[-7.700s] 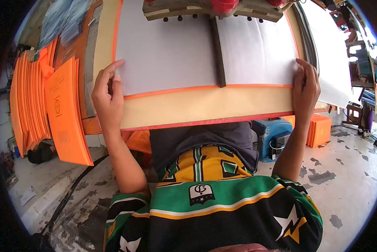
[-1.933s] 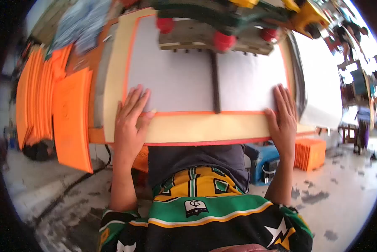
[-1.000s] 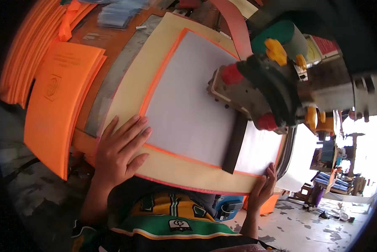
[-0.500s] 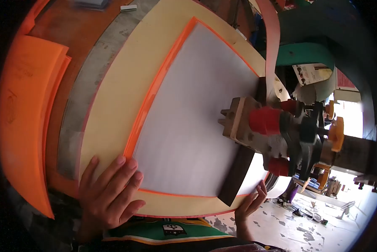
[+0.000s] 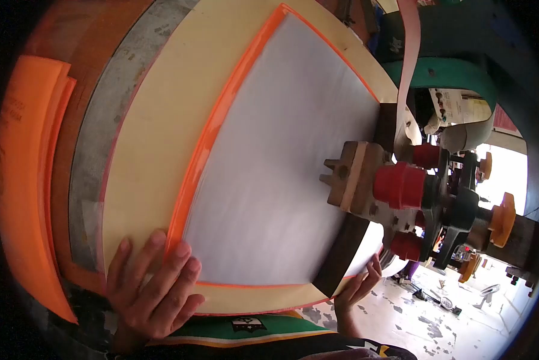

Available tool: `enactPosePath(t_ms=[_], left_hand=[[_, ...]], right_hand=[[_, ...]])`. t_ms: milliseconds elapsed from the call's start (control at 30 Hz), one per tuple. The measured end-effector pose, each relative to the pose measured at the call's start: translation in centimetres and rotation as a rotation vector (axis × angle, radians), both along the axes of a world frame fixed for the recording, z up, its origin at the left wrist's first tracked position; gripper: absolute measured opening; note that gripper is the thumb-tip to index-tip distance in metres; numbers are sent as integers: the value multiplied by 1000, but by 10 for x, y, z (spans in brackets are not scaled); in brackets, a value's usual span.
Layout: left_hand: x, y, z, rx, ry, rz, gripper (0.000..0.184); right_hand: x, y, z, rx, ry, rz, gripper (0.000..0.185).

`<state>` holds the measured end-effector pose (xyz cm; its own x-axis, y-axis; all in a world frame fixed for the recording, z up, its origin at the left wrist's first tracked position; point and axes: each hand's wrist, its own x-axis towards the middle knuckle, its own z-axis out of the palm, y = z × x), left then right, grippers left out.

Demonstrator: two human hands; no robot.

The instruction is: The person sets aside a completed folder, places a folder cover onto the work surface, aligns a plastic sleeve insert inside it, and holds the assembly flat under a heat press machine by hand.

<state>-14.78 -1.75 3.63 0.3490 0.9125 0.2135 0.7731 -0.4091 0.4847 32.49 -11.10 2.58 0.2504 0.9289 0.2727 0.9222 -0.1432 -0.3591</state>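
Note:
A stack of white paper sheets point(image 5: 263, 156) with an orange sheet point(image 5: 212, 135) showing along its edges lies on a cream board point(image 5: 152, 150). My left hand point(image 5: 155, 291) rests at the stack's near left corner, fingers spread, the tips on its orange edge. At the near right, my right hand point(image 5: 359, 289) touches the stack's edge with its fingers extended and slightly bent, beside a dark bar point(image 5: 341, 258) lying across the paper. A metal machine head point(image 5: 353, 177) with red knobs point(image 5: 399, 186) and yellow wing nuts point(image 5: 502, 219) stands over the stack's right side.
Folded orange sheets point(image 5: 26, 180) lie at the left on a brown tabletop point(image 5: 92, 66). A grey strip point(image 5: 104, 126) borders the cream board. A pale belt point(image 5: 408, 60) and a green machine arm point(image 5: 443, 75) rise at the upper right. Worn floor point(image 5: 425, 318) shows below right.
The view has shifted slightly, so the machine head appears further right and the orange sheets further left. Both hands stay at the stack's near corners.

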Motion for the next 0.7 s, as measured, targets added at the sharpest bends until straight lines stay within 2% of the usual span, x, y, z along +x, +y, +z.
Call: enactPosePath(t_ms=[100,200,300,500,700], left_hand=[[3,2,4,-15,6,24,43],[5,3,3,7,-9,65,46],[9,8,-1,60,-64,141,50],[15,11,1,140,-21,123,50],[18,7,4,179,-43,115,46]], right_hand=[[-9,6,-4,84,105,14,40],[-8,9,0,70,30,15,44],[-13,11,5,64,60,24,36],[-14,10,6,131,93,6,30],[-20,9,3,316,-41,-66,31]])
